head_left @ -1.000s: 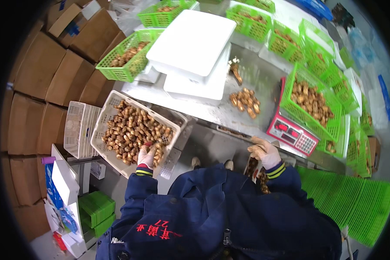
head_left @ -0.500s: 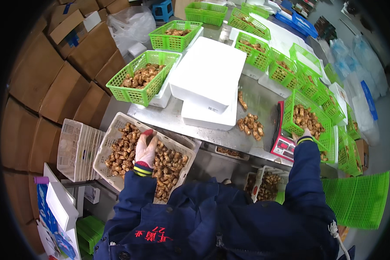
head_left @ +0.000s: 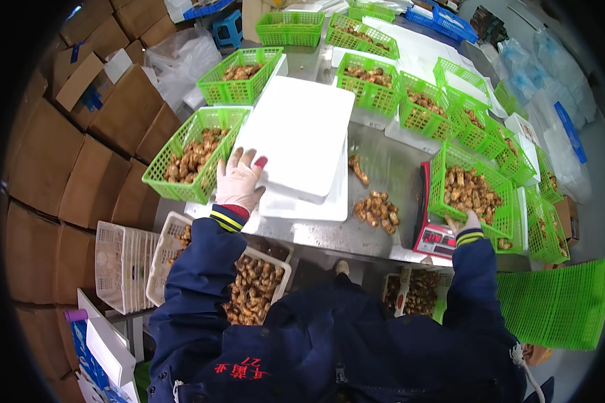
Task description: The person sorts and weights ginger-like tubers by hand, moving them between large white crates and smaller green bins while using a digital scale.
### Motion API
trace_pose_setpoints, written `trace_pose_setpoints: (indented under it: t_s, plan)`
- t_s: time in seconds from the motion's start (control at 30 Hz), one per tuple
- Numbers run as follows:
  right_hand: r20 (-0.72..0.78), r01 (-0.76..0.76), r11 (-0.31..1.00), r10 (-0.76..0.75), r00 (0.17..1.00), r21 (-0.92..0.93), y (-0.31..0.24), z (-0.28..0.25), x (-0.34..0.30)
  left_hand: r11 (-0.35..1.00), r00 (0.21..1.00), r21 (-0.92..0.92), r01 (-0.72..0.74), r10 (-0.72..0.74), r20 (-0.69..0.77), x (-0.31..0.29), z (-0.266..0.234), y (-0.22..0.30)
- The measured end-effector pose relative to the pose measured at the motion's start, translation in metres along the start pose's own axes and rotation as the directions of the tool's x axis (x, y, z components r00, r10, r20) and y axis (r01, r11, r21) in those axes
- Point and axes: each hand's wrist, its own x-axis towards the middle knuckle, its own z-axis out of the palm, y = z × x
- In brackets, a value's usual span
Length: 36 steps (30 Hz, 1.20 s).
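Note:
My left hand (head_left: 240,180), in a pale glove with a red patch on one fingertip, is spread open beside the white foam lids (head_left: 306,138). It reaches over the gap between them and a green basket (head_left: 196,153) of brown mushrooms. At the right, my right hand (head_left: 466,223) grips the near rim of another green basket (head_left: 439,195), some fingers hidden by it. This basket, heaped with mushrooms (head_left: 472,190), sits on a red scale (head_left: 435,240). Between the hands, a small pile of mushrooms (head_left: 377,211) lies on the metal table (head_left: 316,231).
Below my left arm stands a cream crate (head_left: 282,279) of mushrooms, beside stacked white crates (head_left: 124,267). Several filled green baskets (head_left: 427,107) line the table's far right. Nested green baskets (head_left: 554,302) stand at the lower right. Cardboard boxes (head_left: 94,181) fill the left side.
My left hand has left the mushrooms in the cream crate and moved up and forward to the foam lids. My right hand stays at the scale's basket, now nearer its rim. The view has shifted.

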Motion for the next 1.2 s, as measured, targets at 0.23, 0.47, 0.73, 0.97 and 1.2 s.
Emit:
trace_pose_setpoints:
  t_s: [0.23,0.47,0.73,0.97,1.2]
  plan:
    - [0.163,-0.036,0.987,0.061,0.985,-0.156,0.006,-0.015,-0.013,0.999,0.999,0.019,-0.027,0.026,0.048,0.042,-0.066,-0.003]
    - [0.091,-0.277,0.951,0.291,0.952,-0.139,0.008,-0.002,-0.033,0.997,0.942,0.077,-0.025,0.050,-0.332,0.164,-0.108,-0.037]
    - [0.755,0.677,0.370,0.121,0.644,-0.637,0.008,0.137,-0.094,0.908,0.998,0.420,0.003,0.025,-0.062,0.300,-0.028,-0.021]
    - [0.988,0.694,-0.708,-0.038,0.149,-0.132,0.045,0.350,-0.036,0.876,0.983,0.473,-0.095,0.007,0.184,0.354,0.045,-0.039]
    - [0.956,0.719,-0.668,0.038,0.289,-0.191,0.032,0.388,0.021,0.907,0.949,0.384,-0.172,0.048,0.311,0.381,0.046,-0.026]
